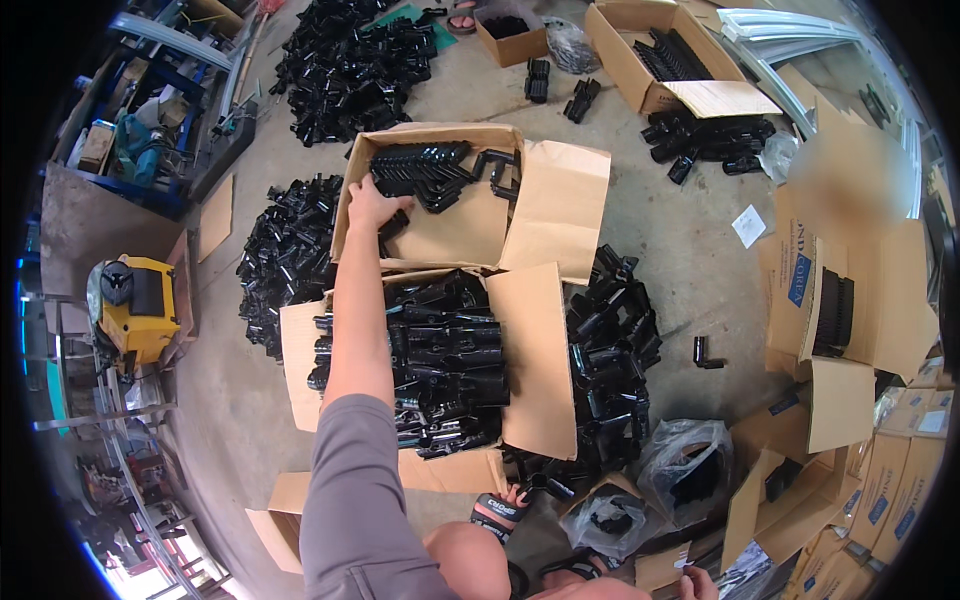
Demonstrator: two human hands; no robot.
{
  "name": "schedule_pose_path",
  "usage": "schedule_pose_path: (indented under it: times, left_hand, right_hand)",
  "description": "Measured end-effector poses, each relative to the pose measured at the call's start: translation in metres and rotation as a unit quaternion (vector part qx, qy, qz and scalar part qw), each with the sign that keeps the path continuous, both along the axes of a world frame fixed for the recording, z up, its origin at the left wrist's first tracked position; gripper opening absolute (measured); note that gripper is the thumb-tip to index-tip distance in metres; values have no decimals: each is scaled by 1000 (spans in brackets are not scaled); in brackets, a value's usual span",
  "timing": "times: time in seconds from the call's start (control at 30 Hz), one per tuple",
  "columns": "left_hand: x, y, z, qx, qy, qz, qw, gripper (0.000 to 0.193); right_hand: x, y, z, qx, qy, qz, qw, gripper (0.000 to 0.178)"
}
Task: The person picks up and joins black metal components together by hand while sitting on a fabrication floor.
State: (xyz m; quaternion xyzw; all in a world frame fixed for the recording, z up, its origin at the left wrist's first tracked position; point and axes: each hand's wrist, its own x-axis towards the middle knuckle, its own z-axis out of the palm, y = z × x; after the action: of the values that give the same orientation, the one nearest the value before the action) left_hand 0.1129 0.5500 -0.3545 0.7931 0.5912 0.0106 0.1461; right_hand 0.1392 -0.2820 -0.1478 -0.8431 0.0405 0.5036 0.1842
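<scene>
The left hand (372, 205) is reached into the cardboard box (470, 235) in the upper middle of the frame, at its left wall. The thumb is held apart from the other fingers, beside the left end of a row of black angled parts (425, 170); whether a part is gripped cannot be made out. The right hand (697, 585) is cut off at the lower right edge, and the state of its fingers cannot be told.

The row in the box is nested closely, all facing much the same way, while a few parts (497, 175) are set differently at the right end and another dark part (393, 228) lies just below the thumb. For tidy work, each part should be turned to match the row and seated snugly against its neighbour, with the row steadied from the end so that it is not toppled.

The forearm is passed above the lower box (535, 365), filled with black parts, so it is best kept raised to avoid catching them. Parts should be taken singly from the tangled heap (290, 265) at left.
</scene>
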Motion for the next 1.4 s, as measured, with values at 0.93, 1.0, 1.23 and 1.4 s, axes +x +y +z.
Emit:
schedule_pose_path:
  times: [0.93, 1.0, 1.23, 1.4]
  left_hand:
    - [60, -166, 133, 79, -226, -340, 910, 52]
    - [97, -228, 161, 51, -277, -462, 841, 51]
    - [203, -426, 112, -68, -83, -780, 617, 60]
    - [209, -511, -23, 4, 7, -784, 621, 52]
  right_hand:
    - [24, 42, 18, -12, -80, -33, 996, 28]
    - [23, 41, 18, 1, -92, -50, 995, 29]
    - [12, 50, 41, 29, -125, -47, 991, 36]
    - [1, 63, 71, 109, -157, 33, 981, 45]
